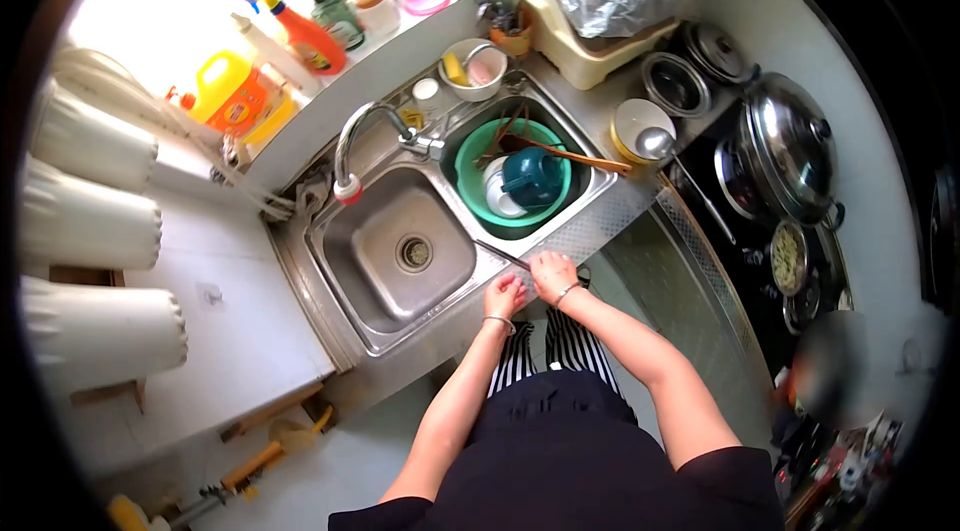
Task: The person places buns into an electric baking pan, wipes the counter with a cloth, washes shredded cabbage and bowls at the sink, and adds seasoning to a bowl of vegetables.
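Note:
At the front edge of the sink, my right hand (553,276) is closed around the end of a thin dark stick-like utensil (503,254). Its far end points up and left over the sink rim; its exact kind is unclear. Just left of it, my left hand (505,295) has its fingers curled in, and whatever lies in them is hidden. Ahead is the bare left basin (385,236) with its drain. In the right basin sits a green tub (467,171) holding a dark teal mug-like vessel (533,178), a white bowl (497,193) and wooden utensils (580,159).
A faucet (348,146) arches over the left basin. Cleaning bottles (305,39) line the windowsill. On the right stand a pot with a ladle (655,143), a large lidded steel pot (790,146) and a dish of food (789,259). White ruffled covers (100,326) hang at left.

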`<state>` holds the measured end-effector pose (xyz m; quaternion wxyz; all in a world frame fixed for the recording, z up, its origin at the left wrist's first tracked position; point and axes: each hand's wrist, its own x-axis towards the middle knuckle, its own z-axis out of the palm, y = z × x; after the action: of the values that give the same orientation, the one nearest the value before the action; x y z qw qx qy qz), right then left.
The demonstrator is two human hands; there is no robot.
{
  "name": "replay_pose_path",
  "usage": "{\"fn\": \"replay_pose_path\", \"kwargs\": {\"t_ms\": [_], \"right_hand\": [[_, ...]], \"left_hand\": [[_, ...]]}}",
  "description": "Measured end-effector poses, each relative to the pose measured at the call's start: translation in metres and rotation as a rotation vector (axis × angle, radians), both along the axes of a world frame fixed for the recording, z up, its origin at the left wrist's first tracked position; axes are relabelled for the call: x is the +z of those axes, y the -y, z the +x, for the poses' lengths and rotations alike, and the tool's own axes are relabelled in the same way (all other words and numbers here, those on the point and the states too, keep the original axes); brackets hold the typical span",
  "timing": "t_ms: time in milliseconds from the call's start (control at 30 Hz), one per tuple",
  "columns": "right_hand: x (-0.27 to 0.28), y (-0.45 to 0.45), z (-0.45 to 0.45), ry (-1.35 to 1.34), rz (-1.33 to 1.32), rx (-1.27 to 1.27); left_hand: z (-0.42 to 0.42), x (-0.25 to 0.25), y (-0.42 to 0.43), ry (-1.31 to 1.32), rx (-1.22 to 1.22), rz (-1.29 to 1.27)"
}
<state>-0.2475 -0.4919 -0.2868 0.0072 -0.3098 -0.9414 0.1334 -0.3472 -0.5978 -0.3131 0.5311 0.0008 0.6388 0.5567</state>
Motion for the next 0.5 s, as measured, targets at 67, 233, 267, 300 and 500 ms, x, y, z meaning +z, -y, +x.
{"fn": "replay_pose_path", "kwargs": {"t_ms": [67, 233, 267, 300, 500], "right_hand": [[0.002, 0.003, -0.008, 0.077, -0.004, -0.002], [0.004, 0.015, -0.016, 0.043, -0.136, -0.027], [-0.001, 0.019, -0.015, 0.019, -0.179, -0.068], [-0.001, 0.023, -0.013, 0.019, -0.191, -0.089], [0.023, 0.045, 0.025, -0.148, -0.211, -0.201]], "left_hand": [[-0.004, 0.011, -0.001, 0.118, -0.022, -0.108], [-0.013, 0.012, -0.006, 0.263, -0.020, -0.146], [-0.012, 0.010, -0.008, 0.230, -0.014, -0.165], [-0.012, 0.006, -0.010, 0.195, -0.037, -0.176], [0.006, 0.001, -0.011, 0.129, -0.221, -0.083]]}}
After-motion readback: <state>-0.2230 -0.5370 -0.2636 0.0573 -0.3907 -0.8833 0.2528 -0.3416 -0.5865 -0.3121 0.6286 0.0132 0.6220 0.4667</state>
